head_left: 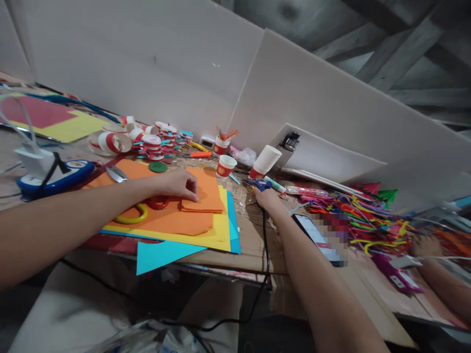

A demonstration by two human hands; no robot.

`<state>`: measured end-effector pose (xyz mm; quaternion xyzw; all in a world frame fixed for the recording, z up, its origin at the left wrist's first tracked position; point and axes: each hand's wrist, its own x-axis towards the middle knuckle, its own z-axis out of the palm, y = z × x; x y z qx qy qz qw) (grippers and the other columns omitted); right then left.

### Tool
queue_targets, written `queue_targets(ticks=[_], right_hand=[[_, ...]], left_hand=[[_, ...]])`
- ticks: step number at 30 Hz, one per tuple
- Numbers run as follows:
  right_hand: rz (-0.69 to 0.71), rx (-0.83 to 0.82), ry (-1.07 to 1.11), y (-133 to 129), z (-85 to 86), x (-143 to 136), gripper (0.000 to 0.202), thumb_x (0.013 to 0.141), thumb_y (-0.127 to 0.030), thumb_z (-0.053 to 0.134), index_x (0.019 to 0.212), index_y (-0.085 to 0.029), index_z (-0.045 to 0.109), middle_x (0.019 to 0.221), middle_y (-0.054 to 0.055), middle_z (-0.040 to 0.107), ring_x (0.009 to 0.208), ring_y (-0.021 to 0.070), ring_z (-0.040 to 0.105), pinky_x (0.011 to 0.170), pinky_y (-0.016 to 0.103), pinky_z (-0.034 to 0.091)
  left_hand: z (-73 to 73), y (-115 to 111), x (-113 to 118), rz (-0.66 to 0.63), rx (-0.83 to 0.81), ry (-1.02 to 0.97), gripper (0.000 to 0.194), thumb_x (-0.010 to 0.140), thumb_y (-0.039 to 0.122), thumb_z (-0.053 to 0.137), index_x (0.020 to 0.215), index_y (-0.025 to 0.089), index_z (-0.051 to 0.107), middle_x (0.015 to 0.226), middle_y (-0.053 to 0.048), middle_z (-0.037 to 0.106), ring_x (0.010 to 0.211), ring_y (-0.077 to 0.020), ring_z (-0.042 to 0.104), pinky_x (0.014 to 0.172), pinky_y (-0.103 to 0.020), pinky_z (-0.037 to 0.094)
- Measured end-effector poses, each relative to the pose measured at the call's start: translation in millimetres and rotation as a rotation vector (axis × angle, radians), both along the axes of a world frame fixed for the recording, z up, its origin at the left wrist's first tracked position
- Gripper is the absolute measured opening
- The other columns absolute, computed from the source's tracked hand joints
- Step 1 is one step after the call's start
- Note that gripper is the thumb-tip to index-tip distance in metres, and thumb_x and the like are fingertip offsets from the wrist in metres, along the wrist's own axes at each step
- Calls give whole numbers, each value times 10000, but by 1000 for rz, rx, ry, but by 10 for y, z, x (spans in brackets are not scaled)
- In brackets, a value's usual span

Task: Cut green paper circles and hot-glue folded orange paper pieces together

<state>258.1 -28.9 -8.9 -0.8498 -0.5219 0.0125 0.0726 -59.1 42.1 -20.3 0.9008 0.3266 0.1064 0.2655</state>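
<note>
My left hand (180, 184) rests over a small folded stack of orange paper (206, 191), its fingers curled together at the stack's left edge; whether anything is pinched is hidden. Beneath lie larger orange, yellow (221, 235) and blue sheets. Scissors with yellow and red handles (131, 214) lie under my left forearm. My right hand (270, 198) is closed around a blue glue gun (259, 184), whose black cord hangs over the table edge. A white and red paper cup (225, 166) stands between and behind my hands.
Stacked cups (265, 162) and a bottle (285, 149) stand at the back. A phone (319, 240) lies right of my forearm, near colourful pipe cleaners (368, 220). Another person's hand (427, 245) is at far right. Decorated cups (152, 147) and a blue power strip (57, 179) are left.
</note>
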Motion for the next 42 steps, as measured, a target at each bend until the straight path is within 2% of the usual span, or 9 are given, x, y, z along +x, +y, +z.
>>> queue_targets(ticks=[5, 8, 10, 13, 18, 24, 30, 34, 42], right_hand=[[-62, 83, -201, -226, 190, -262, 577, 938, -483, 422, 1204, 2, 586, 1245, 303, 553, 1200, 427, 509, 972, 571, 402], [381, 252, -158, -300, 265, -641, 457, 983, -384, 327, 1204, -97, 607, 1280, 213, 565, 1258, 302, 489, 1046, 441, 389], [721, 215, -10, -323, 240, -919, 494, 1001, -378, 262, 1336, -119, 517, 1403, 163, 499, 1353, 230, 405, 1136, 391, 306], [965, 29, 144, -344, 106, -1216, 658, 985, -528, 218, 1505, -129, 283, 1592, 116, 221, 1487, 221, 133, 1204, 428, 165], [999, -238, 191, -376, -111, -1272, 911, 915, -692, 174, 1534, -27, 90, 1605, 182, 45, 1493, 264, 7, 1217, 439, 62], [1012, -249, 159, -385, -137, -1242, 922, 895, -724, 140, 1541, -67, 102, 1607, 160, 18, 1492, 266, -12, 1210, 468, 50], [1015, -221, 163, -400, -156, -1257, 937, 885, -738, 134, 1541, -71, 99, 1606, 164, 32, 1492, 281, 7, 1205, 476, 56], [1022, -201, 153, -391, -172, -1249, 959, 870, -758, 149, 1537, -69, 136, 1606, 164, 30, 1492, 282, -3, 1205, 476, 60], [1033, -241, 179, -424, -124, -1234, 951, 874, -752, 184, 1537, -71, 137, 1604, 160, 43, 1492, 263, -5, 1209, 471, 50]], left_hand=[[1, -34, 15, -10, 87, 38, 399, 624, 559, 711, 782, 195, 675, 803, -17, 709, 731, -167, 618, 616, -243, 386], [17, -62, 16, -7, 106, 77, 440, 610, 576, 714, 825, 196, 657, 846, -17, 704, 747, -172, 616, 610, -244, 387], [44, -88, 16, 1, 125, 110, 480, 592, 574, 727, 875, 194, 648, 890, -24, 700, 783, -185, 618, 631, -250, 401], [84, -109, 7, -23, 131, 145, 557, 570, 562, 744, 972, 192, 635, 950, -32, 692, 846, -208, 618, 690, -266, 430], [70, -56, -45, -132, 51, 138, 644, 553, 559, 759, 1046, 184, 581, 1062, -44, 655, 931, -209, 603, 764, -263, 457], [53, -26, -127, -193, -24, 196, 723, 546, 472, 778, 1149, 177, 509, 1221, -74, 575, 1093, -229, 550, 910, -282, 442], [199, 40, -207, -321, -149, 165, 740, 599, 474, 747, 1235, 188, 499, 1302, -86, 563, 1188, -239, 527, 997, -290, 414], [208, 32, -148, -116, -43, 61, 594, 779, 523, 558, 1255, 172, 519, 1292, -106, 584, 1171, -243, 552, 993, -331, 429], [-115, 32, -45, -179, 126, 333, 1102, 670, 727, 591, 1529, 150, 211, 1614, -157, 116, 1475, -316, 140, 1187, -393, 133]])
